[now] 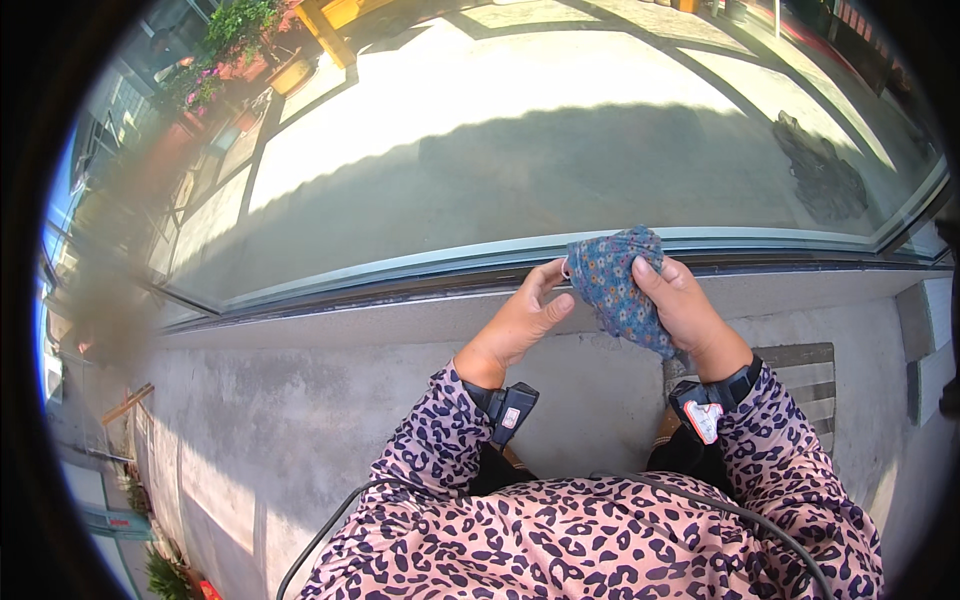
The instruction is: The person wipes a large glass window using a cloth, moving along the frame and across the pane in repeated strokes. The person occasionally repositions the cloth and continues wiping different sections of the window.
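Note:
A bunched blue cloth (pixel 619 289) with a small flower print hangs in front of me at the level of a low ledge. My right hand (pixel 686 307) grips its right side, thumb on the front and fingers behind. At its upper left edge a thin white loop or band shows against the fingertips of my left hand (pixel 529 315). My left thumb is apart from the fingers, and whether they pinch the loop is unclear. Each wrist wears a black strap with a box-shaped device, the left device (pixel 515 409) and the right device (pixel 697 409).
Beyond the cloth stands a large glass pane (pixel 525 180) in a pale frame above the ledge (pixel 360 319). Light-coloured steps (pixel 922 322) rise at right, near a striped floor patch (pixel 806 375). A black cable (pixel 322 536) crosses my body. Potted plants (pixel 244 30) appear upper left.

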`<state>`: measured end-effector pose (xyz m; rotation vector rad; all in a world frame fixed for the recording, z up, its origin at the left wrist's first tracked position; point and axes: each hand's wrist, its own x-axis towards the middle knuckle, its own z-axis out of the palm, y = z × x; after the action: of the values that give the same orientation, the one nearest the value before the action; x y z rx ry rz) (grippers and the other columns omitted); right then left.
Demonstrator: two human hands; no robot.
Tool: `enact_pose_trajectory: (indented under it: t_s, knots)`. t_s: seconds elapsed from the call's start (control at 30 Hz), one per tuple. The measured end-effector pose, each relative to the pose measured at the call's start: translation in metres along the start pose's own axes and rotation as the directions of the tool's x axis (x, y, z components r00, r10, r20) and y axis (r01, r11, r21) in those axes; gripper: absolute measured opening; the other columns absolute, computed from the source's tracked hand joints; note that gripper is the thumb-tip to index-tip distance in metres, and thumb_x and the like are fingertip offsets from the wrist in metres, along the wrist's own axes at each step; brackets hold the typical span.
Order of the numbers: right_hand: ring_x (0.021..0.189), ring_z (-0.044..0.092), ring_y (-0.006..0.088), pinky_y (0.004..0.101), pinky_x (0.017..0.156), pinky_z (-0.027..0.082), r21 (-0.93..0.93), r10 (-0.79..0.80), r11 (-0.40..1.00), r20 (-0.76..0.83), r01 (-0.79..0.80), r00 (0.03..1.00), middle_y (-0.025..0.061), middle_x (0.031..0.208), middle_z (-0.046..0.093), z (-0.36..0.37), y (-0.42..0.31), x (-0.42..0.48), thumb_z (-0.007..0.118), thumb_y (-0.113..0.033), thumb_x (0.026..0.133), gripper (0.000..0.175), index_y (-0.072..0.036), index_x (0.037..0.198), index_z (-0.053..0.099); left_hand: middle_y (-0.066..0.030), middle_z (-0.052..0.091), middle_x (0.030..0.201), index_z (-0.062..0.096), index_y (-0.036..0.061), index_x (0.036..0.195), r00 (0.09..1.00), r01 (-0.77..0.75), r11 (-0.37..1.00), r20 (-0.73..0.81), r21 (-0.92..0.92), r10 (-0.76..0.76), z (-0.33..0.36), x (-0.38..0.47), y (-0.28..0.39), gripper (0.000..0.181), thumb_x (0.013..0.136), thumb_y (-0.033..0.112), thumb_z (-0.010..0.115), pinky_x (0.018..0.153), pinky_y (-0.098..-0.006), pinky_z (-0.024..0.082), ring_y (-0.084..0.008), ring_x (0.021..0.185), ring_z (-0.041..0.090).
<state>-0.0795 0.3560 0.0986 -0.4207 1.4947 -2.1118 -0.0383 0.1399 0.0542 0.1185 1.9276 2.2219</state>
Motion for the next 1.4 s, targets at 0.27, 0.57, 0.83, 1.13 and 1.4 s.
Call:
enact_pose_trajectory:
  t_s: [0.27, 0.57, 0.83, 1.13, 1.4]
  knots:
    - [0.094, 0.057, 0.0110, 0.0287, 0.085, 0.046, 0.074, -0.066, 0.995, -0.062, 0.070, 0.996, 0.0032, 0.105, 0.063, 0.004, 0.001, 0.005, 0.054, -0.033, 0.094, 0.036, -0.003, 0.114, 0.057, -0.0075, 0.059, 0.116, 0.051, 0.0015, 0.124, 0.928, 0.165, 0.979, 0.356, -0.123, -0.112, 0.028, -0.007, 0.002, 0.055, 0.079, 0.023, 0.074, 0.097, -0.0302, 0.041, -0.0168, 0.108, 0.054]
    - [0.111, 0.054, 0.0173, 0.0315, 0.095, 0.042, -0.328, -0.014, 0.925, 0.479, 0.194, 0.878, 0.0086, 0.126, 0.056, -0.013, -0.010, -0.002, 0.068, -0.007, 0.080, 0.045, -0.010, 0.124, 0.057, -0.0095, 0.066, 0.100, 0.062, 0.0010, 0.105, 0.962, 0.240, 0.821, 0.014, -0.518, -0.273, -0.004, -0.008, 0.002, 0.021, 0.093, 0.011, 0.048, 0.076, -0.0330, 0.053, -0.0188, 0.087, 0.064]
    - [0.127, 0.040, 0.0224, 0.0390, 0.102, 0.036, -0.164, 0.067, 0.985, 0.126, -0.046, 0.990, 0.0136, 0.137, 0.044, -0.008, 0.004, 0.004, 0.056, -0.027, 0.092, 0.048, -0.006, 0.134, 0.044, -0.0128, 0.062, 0.106, 0.050, -0.0050, 0.122, 0.891, -0.127, 0.904, -0.448, -0.408, -0.078, -0.001, -0.013, 0.013, 0.034, 0.089, 0.002, 0.043, 0.080, -0.0312, 0.052, -0.0199, 0.092, 0.062]
    - [0.115, 0.051, 0.0270, 0.0430, 0.098, 0.040, 0.577, 0.254, 0.762, 0.151, -0.294, 0.955, 0.0114, 0.127, 0.052, 0.020, 0.042, 0.006, 0.030, -0.055, 0.095, 0.061, -0.006, 0.128, 0.045, -0.0142, 0.031, 0.145, 0.015, 0.0049, 0.147, 0.943, -0.222, 0.965, 0.284, 0.137, 0.177, 0.044, -0.046, 0.055, 0.074, 0.085, 0.001, 0.056, 0.108, -0.0376, 0.028, -0.0236, 0.135, 0.027]
    - [0.121, 0.047, 0.0349, 0.0469, 0.104, 0.036, 0.836, 0.008, 0.530, -0.177, 0.146, 0.984, 0.0167, 0.132, 0.048, -0.009, -0.018, 0.005, 0.024, -0.047, 0.098, 0.059, -0.002, 0.131, 0.043, -0.0132, 0.043, 0.138, 0.034, 0.0037, 0.138, 0.882, -0.471, 0.775, -0.235, -0.422, 0.408, -0.040, -0.096, 0.084, 0.052, 0.091, 0.013, 0.052, 0.107, -0.0436, 0.032, -0.0280, 0.130, 0.039]
